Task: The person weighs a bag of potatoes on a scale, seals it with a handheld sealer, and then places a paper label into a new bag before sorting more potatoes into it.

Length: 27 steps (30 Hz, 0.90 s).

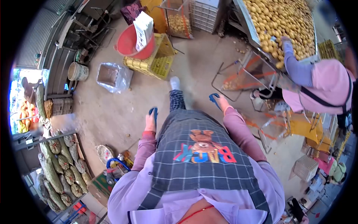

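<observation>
The worker's fingers (154,111): loosely curled, dark blue at tips, grip contents cannot be told | left hand (150,121) beside grey checked fabric apron (223,179); right hand (221,101) nearest translucent orange-striped mesh bag (248,72), not touching | thin metal frame (217,75) apparently props bag open | round yellow potatoes (283,20) fill metal-rimmed tray (248,22), likely raised for reach

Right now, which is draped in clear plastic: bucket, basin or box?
The box on the floor between the white bucket and yellow crate; bucket and red basin have bare rims.
</observation>
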Available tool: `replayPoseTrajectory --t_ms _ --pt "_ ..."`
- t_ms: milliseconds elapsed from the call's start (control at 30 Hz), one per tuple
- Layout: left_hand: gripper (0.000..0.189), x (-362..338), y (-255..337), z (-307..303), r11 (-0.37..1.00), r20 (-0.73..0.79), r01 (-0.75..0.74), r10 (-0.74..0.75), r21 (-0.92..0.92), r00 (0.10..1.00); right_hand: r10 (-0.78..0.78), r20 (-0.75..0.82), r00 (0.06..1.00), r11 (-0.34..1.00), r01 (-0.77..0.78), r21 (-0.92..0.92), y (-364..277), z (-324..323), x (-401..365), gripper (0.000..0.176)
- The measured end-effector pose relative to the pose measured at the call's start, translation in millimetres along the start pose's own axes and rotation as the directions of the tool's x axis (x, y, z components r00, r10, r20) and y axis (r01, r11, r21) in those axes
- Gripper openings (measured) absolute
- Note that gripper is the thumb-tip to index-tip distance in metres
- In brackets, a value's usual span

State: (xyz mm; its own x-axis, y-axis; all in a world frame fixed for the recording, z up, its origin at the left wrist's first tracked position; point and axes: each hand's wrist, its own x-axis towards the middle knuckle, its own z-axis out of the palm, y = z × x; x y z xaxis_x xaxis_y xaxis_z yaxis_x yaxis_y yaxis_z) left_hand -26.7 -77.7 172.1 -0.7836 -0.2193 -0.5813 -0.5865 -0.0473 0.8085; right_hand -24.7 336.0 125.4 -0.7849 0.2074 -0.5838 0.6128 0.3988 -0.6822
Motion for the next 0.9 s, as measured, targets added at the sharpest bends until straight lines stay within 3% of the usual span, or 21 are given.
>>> replayPoseTrajectory --t_ms 67,133,200,233,267,333,400,467,533,567,600,667,733,800,867,900 --pt "0.038 51 107 54 0.983 -0.039 -0.183 0.184 0.034 0.982 -0.157 0.003 0.988 0.963 0.152 0.222 -37 -5 29 0.030" --pt "0.040 158 161 82 0.890 0.052 -0.384 0.408 -0.243 0.912 -0.194 -0.006 0.981 0.943 0.188 0.275 -49 -16 51 0.026" --pt "0.039 227 226 114 0.832 -0.008 -0.495 0.509 -0.249 0.861 0.057 -0.006 0.998 0.786 -0.041 0.617 -47 -29 61 0.026" --pt "0.036 248 254 127 0.825 0.068 -0.514 0.541 -0.233 0.838 0.172 -0.066 0.983 0.785 -0.097 0.611 -39 -35 62 0.026" --pt "0.035 268 276 144 0.882 0.230 -0.428 0.465 -0.195 0.855 0.276 -0.125 0.953 0.787 -0.149 0.599 -38 -43 72 0.025" --pt "0.033 288 288 183 0.931 0.631 -0.360 0.244 0.060 0.736 0.364 -0.156 0.918 0.782 -0.211 0.586 -59 -58 79 0.026" --pt "0.037 313 250 218 0.900 0.794 -0.344 -0.005 0.269 0.608 0.385 -0.142 0.912 0.625 -0.145 0.767 -98 -62 90 0.027" --pt "0.043 365 154 234 0.654 0.759 -0.476 -0.244 0.588 0.603 0.377 -0.094 0.921 0.627 -0.179 0.759 -127 -55 117 0.028" --pt "0.048 388 101 251 0.599 0.663 -0.402 -0.309 0.692 0.682 0.440 -0.008 0.898 0.575 -0.275 0.771 -97 -19 164 0.028" --pt "0.044 414 49 253 0.464 0.494 -0.310 -0.353 0.830 0.795 0.436 -0.031 0.899 0.663 -0.298 0.687 -105 -4 194 0.028" --pt "0.041 429 37 262 0.487 0.397 -0.197 -0.350 0.851 0.849 0.492 0.107 0.864 0.539 -0.398 0.742 -94 21 228 0.028" --pt "0.038 495 -55 261 0.493 0.219 0.002 -0.390 0.870 0.894 0.438 0.099 0.893 0.731 -0.418 0.538 -44 84 298 0.026" --pt "0.037 545 -120 266 0.734 0.081 0.119 -0.230 0.668 0.970 0.475 0.132 0.870 0.694 -0.463 0.552 -60 123 364 0.025" --pt "0.043 591 -139 276 0.649 -0.071 0.148 -0.143 0.746 0.987 0.399 0.272 0.876 0.418 -0.438 0.796 -31 187 404 0.024" --pt "0.063 665 -190 255 0.400 -0.309 0.254 0.080 0.881 0.948 0.553 0.316 0.771 0.512 -0.613 0.601 -29 221 421 0.024" --pt "0.072 708 -227 224 0.169 -0.214 0.167 0.315 0.971 0.925 0.549 0.410 0.728 0.346 -0.644 0.682 -26 239 422 0.025"
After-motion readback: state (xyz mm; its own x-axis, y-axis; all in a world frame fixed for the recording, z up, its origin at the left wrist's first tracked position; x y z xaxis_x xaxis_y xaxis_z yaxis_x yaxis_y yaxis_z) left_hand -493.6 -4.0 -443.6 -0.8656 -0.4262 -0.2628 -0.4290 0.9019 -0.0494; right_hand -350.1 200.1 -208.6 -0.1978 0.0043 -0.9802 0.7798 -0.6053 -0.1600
